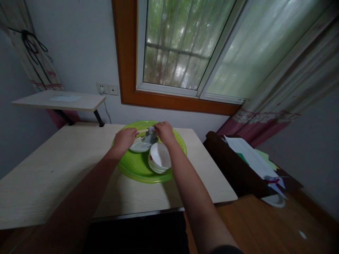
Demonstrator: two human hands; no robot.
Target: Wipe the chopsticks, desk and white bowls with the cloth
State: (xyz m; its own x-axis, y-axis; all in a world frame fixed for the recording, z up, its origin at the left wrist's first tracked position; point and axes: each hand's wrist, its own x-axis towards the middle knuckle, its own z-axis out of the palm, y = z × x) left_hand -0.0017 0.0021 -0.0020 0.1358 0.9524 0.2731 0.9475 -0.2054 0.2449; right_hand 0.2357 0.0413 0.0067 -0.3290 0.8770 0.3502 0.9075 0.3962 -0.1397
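Over the round green basin (135, 173), my left hand (124, 140) is closed on light-coloured chopsticks (143, 131) that point to the right. My right hand (164, 132) pinches a grey cloth (150, 136), which meets the far end of the chopsticks. Under the cloth, a whitish plate (140, 147) lies in the basin. A small stack of white bowls (159, 157) with a red mark on the side sits tilted at the basin's right, partly hidden by my right forearm. How many chopsticks there are is hard to tell.
The basin rests on a pale wooden table (69, 169), with a raised shelf (60, 100) at its back left. Behind are a window (177, 46) and wall sockets (107, 89). To the right stands a dark brown piece of furniture (227, 165) with papers (249, 151) on it.
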